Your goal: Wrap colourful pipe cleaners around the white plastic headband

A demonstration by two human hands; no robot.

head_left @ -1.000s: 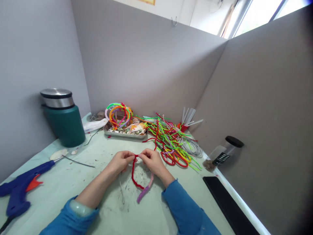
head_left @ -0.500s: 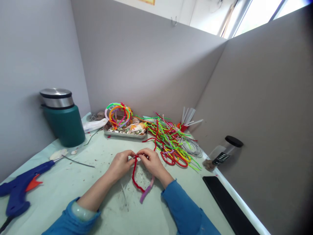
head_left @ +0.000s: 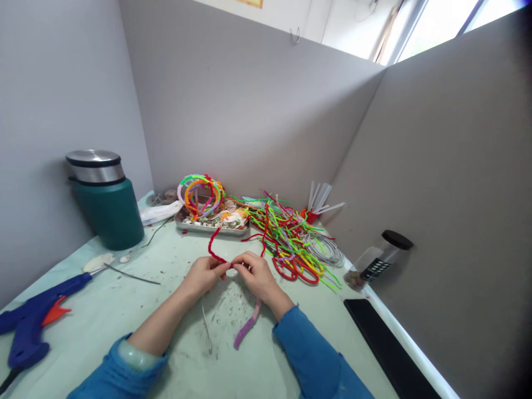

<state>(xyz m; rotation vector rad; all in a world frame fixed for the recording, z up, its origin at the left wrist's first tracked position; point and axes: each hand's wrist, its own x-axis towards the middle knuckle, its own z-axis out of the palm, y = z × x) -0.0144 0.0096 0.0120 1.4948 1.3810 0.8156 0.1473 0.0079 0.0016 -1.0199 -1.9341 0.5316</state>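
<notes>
My left hand [head_left: 205, 275] pinches a red fuzzy stem [head_left: 214, 252], whose free end curves up and away towards the metal tray. Fingertip to fingertip with it, my right hand [head_left: 255, 272] is closed on the same red stem. A purple and pink wrapped piece [head_left: 246, 331] hangs below my right hand; its upper end is hidden behind the palm. A thin pale wire [head_left: 206, 327] trails down from under my left hand.
The metal tray [head_left: 211, 228] holds shells and colourful rings. Right of it lie piled fuzzy stems [head_left: 286, 227] and red-handled scissors [head_left: 307, 272]. A green flask [head_left: 110, 208] and blue glue gun [head_left: 31, 327] stand left; a jar [head_left: 380, 260] and black slab [head_left: 386, 343] are right.
The red stem's free end, which hung down towards the purple piece, now points up and away beyond my left hand. The pale wire and purple piece have shifted slightly left.
</notes>
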